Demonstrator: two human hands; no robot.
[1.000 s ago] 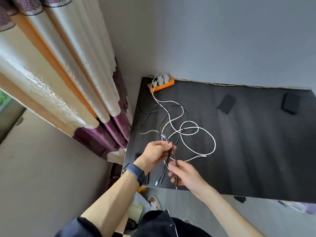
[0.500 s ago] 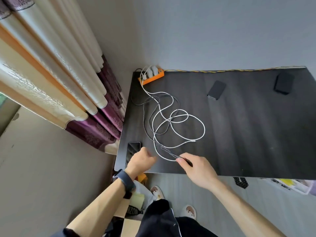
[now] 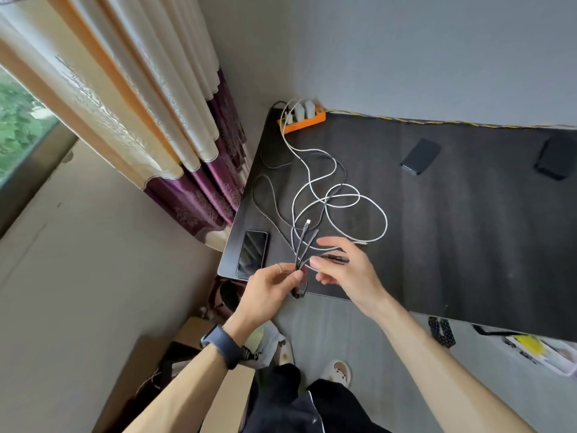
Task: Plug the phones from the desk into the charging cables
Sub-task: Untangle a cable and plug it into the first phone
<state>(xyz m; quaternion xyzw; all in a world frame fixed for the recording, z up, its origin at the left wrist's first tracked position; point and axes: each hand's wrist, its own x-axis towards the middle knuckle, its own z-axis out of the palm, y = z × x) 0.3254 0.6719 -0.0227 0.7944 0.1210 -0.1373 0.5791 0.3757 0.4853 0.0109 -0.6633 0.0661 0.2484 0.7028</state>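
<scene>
My left hand (image 3: 271, 284) pinches the splitter of a dark braided multi-head charging cable (image 3: 304, 242) above the desk's front left corner. Its short plug ends fan upward. My right hand (image 3: 346, 270) is beside it, with one dark plug end (image 3: 335, 259) between thumb and fingers. A white cable (image 3: 356, 198) loops across the desk. A phone (image 3: 253, 254) lies face up at the front left corner, left of my hands. Two more dark phones, a nearer phone (image 3: 421, 156) and a far phone (image 3: 555, 157), lie near the back right.
An orange power strip (image 3: 302, 121) with white chargers sits at the desk's (image 3: 468, 245) back left corner by the wall. Curtains hang to the left. Below the desk edge are slippers, bags and boxes on the floor.
Both hands have risen from the desk's front edge. My left hand, which rested by the phone, now grips the braided cable's splitter, and the plug ends stand fanned upward.
</scene>
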